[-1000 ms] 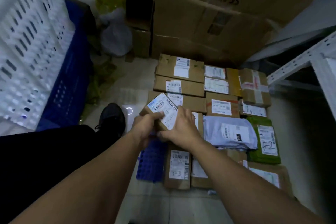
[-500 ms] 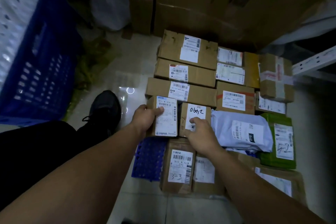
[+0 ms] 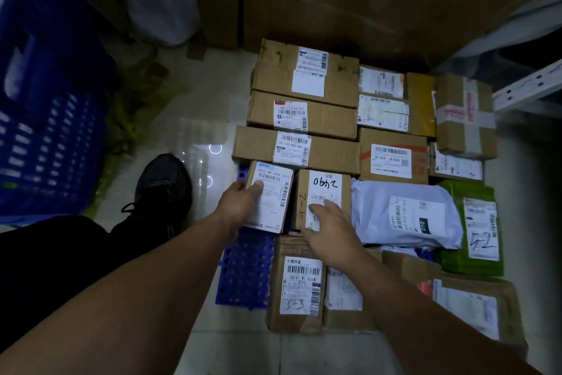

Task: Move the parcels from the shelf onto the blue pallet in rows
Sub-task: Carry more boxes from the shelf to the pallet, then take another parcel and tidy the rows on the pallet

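Dozens of labelled cardboard parcels already lie in rows on the blue plastic grid pallet (image 3: 243, 277) on the floor, with a bare patch open at its near left corner. My left hand (image 3: 235, 207) clasps the left edge of the small brown cardboard box with the white barcode label (image 3: 270, 195), my right hand (image 3: 330, 233) resting flat and unclenched on the handwritten-label box (image 3: 322, 192) touching it. Both look light and stiff, so I judge side edges the best hold.
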